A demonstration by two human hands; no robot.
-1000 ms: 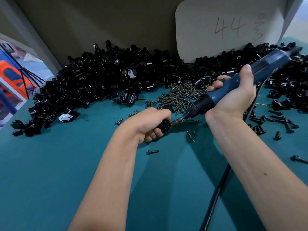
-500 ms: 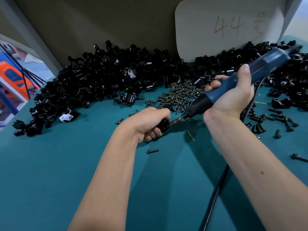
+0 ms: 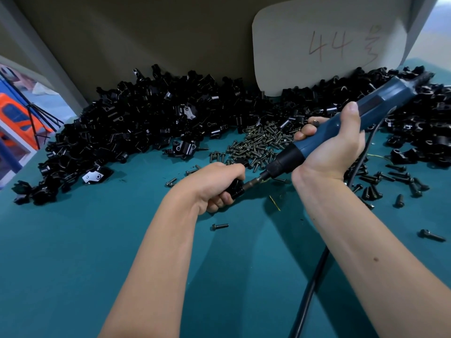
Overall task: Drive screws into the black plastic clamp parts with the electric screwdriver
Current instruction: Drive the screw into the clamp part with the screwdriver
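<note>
My left hand (image 3: 216,182) grips a small black clamp part (image 3: 235,189) just above the teal table, most of the part hidden in my fist. My right hand (image 3: 334,147) holds the blue electric screwdriver (image 3: 380,106), which slants down to the left. Its metal bit (image 3: 255,181) meets the clamp part. A big heap of black clamp parts (image 3: 136,123) runs along the back of the table. A pile of loose screws (image 3: 261,142) lies behind my hands.
The screwdriver's black cable (image 3: 310,284) runs down past my right forearm. Single screws (image 3: 219,226) and black bolts (image 3: 400,181) are scattered on the teal table (image 3: 73,264). A cardboard sign marked 44 (image 3: 327,42) leans on the back wall.
Both hands and the screwdriver stay nearly in place; they have crept slightly up and left in view. The bit remains on the clamp part.
</note>
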